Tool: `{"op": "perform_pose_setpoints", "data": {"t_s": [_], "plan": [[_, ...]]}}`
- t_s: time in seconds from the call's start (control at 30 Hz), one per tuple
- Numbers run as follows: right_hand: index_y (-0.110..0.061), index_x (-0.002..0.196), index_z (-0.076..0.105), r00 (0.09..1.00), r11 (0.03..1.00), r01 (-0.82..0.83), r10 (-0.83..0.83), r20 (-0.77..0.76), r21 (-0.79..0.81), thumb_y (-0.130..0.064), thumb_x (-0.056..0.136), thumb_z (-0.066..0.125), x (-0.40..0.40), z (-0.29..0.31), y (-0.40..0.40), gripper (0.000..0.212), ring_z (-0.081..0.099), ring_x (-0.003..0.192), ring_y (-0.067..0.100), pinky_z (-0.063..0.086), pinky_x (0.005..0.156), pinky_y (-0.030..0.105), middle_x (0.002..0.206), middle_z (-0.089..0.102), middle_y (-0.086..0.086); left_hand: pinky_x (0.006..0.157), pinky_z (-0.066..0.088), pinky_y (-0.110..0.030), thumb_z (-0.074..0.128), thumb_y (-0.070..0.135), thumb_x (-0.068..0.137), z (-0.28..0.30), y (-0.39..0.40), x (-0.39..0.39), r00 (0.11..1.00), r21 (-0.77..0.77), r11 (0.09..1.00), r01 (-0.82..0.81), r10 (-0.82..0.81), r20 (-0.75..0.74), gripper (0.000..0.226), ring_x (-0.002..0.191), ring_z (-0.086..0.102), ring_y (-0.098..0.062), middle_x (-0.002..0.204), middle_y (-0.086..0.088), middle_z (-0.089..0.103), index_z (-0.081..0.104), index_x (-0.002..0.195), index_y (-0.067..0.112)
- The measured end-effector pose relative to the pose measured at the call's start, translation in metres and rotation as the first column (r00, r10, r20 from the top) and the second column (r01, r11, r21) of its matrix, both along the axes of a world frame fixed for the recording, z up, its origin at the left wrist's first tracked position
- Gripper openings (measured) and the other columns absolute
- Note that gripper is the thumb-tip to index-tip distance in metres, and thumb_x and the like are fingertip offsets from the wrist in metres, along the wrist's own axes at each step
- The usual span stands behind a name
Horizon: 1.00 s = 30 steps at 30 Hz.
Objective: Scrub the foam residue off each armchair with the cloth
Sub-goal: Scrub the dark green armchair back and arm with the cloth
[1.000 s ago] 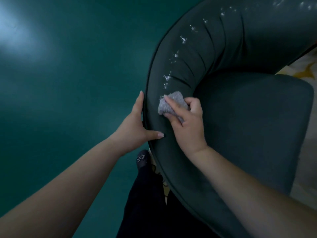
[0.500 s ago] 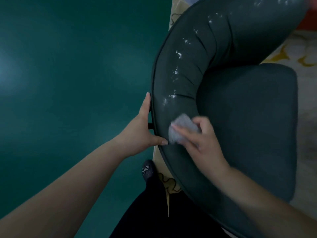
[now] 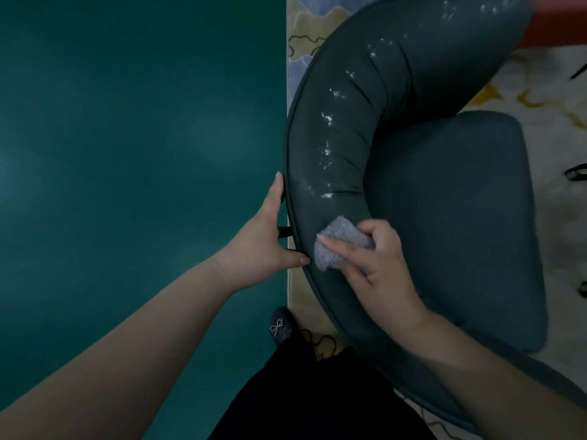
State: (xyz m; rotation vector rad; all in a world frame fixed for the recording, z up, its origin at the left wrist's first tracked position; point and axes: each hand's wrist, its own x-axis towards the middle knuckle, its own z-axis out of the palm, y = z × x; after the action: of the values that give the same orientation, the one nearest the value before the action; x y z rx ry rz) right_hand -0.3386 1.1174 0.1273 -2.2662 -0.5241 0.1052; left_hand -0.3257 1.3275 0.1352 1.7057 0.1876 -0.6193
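Seen from the head camera, I have the right hand (image 3: 378, 262) curled around a bunched grey cloth (image 3: 341, 242), pressing it onto the curved backrest of the dark armchair (image 3: 451, 217) at about 6 o'clock of the frame centre. My left hand (image 3: 270, 236) lies flat, fingers straight along the outer piping at 8 o'clock, thumb tip touching the rim beside the cloth. Foam residue (image 3: 327, 150) runs in white flecks up the padded roll toward 1 o'clock. I judge the cloth soft and light, best kept wadded under the fingertips; the upholstery looks yielding, so firm pressure should sink in. The chair seems heavy enough to stay put, though bracing its rim helps. A patterned rug (image 3: 540, 90) lies beneath.
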Motion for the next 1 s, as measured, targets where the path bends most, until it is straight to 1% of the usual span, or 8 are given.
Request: {"op": "perform_pose_setpoints", "data": {"t_s": [0.1, 0.17, 0.23, 0.3, 0.47, 0.63, 0.83, 1.0], "plan": [[-0.029, 0.12, 0.063, 0.999, 0.998, -0.003, 0.005, 0.049, -0.059, -0.009, 0.083, 0.069, 0.04, 0.002, 0.029, 0.043, 0.04, 0.101, 0.026, 0.027, 0.092, 0.01, 0.105, 0.043, 0.008, 0.094, 0.051, -0.027, 0.082, 0.003, 0.071, -0.002, 0.001, 0.0, 1.0, 0.033, 0.999, 0.008, -0.007, -0.009, 0.129, 0.121, 0.051, -0.003, 0.12, 0.056, 0.019, -0.012, 0.149, 0.043], [-0.027, 0.119, 0.065, 0.998, 0.998, 0.021, -0.017, 0.056, -0.065, -0.012, 0.085, 0.068, 0.071, 0.005, 0.049, 0.038, 0.04, 0.103, 0.028, 0.031, 0.094, 0.019, 0.107, 0.046, 0.014, 0.084, 0.047, -0.011, 0.083, 0.007, 0.07, -0.004, 0.001, 0.0, 1.0, 0.046, 0.999, -0.01, 0.011, -0.018, 0.128, 0.106, 0.052, 0.012, 0.112, 0.058, 0.018, -0.011, 0.15, 0.04], [-0.027, 0.12, 0.065, 0.998, 0.998, 0.054, -0.052, 0.044, -0.038, -0.011, 0.084, 0.068, 0.077, 0.004, 0.052, 0.039, 0.04, 0.103, 0.029, 0.031, 0.094, 0.02, 0.108, 0.045, 0.014, 0.075, 0.047, -0.007, 0.083, 0.006, 0.07, -0.006, 0.0, 0.0, 0.999, 0.043, 0.999, -0.028, 0.029, -0.035, 0.127, 0.091, 0.054, 0.02, 0.104, 0.063, 0.026, -0.01, 0.15, 0.039], [-0.03, 0.122, 0.062, 0.997, 0.998, 0.054, -0.051, 0.059, -0.038, -0.007, 0.082, 0.07, 0.056, 0.0, 0.037, 0.047, 0.041, 0.102, 0.028, 0.029, 0.091, 0.013, 0.107, 0.044, 0.01, 0.073, 0.049, -0.01, 0.082, 0.004, 0.071, -0.006, -0.001, 0.002, 0.999, 0.047, 0.999, -0.028, 0.03, -0.042, 0.126, 0.091, 0.056, 0.021, 0.095, 0.068, 0.03, -0.01, 0.15, 0.039], [-0.035, 0.121, 0.059, 0.999, 0.999, 0.029, -0.029, 0.015, -0.024, -0.006, 0.081, 0.07, 0.039, -0.001, 0.023, 0.051, 0.039, 0.1, 0.024, 0.026, 0.091, 0.007, 0.106, 0.043, 0.007, 0.074, 0.049, -0.009, 0.082, 0.002, 0.071, -0.004, -0.002, 0.009, 0.998, 0.046, 0.998, -0.035, 0.037, -0.052, 0.128, 0.095, 0.055, 0.021, 0.101, 0.065, 0.026, -0.012, 0.149, 0.039], [-0.029, 0.122, 0.063, 0.991, 0.993, 0.118, -0.116, 0.068, -0.024, -0.009, 0.085, 0.067, 0.105, -0.001, 0.056, 0.043, 0.035, 0.1, 0.022, 0.027, 0.091, 0.015, 0.105, 0.041, 0.007, 0.083, 0.054, -0.021, 0.084, 0.005, 0.069, -0.003, -0.003, 0.011, 0.997, 0.067, 0.997, -0.044, 0.048, -0.064, 0.129, 0.104, 0.057, 0.005, 0.111, 0.057, 0.021, -0.011, 0.149, 0.04], [-0.036, 0.123, 0.058, 0.999, 0.997, 0.049, -0.048, -0.016, 0.056, -0.021, 0.087, 0.059, 0.026, -0.012, 0.0, 0.039, 0.045, 0.098, 0.025, 0.038, 0.09, 0.023, 0.105, 0.04, -0.001, 0.092, 0.053, -0.028, 0.085, 0.006, 0.067, -0.004, -0.001, 0.015, 0.997, 0.064, 0.998, -0.03, 0.034, -0.063, 0.133, 0.118, 0.053, -0.003, 0.118, 0.057, 0.022, -0.013, 0.147, 0.046], [-0.033, 0.117, 0.061, 0.982, 0.973, 0.187, -0.183, -0.04, 0.135, -0.007, 0.083, 0.068, 0.089, -0.015, 0.038, 0.043, 0.047, 0.099, 0.029, 0.045, 0.092, 0.036, 0.102, 0.04, 0.006, 0.088, 0.055, -0.032, 0.085, 0.006, 0.067, -0.005, -0.001, 0.016, 0.998, 0.092, 0.995, -0.031, 0.037, -0.056, 0.132, 0.111, 0.058, -0.002, 0.106, 0.065, 0.029, -0.011, 0.147, 0.048]]}}
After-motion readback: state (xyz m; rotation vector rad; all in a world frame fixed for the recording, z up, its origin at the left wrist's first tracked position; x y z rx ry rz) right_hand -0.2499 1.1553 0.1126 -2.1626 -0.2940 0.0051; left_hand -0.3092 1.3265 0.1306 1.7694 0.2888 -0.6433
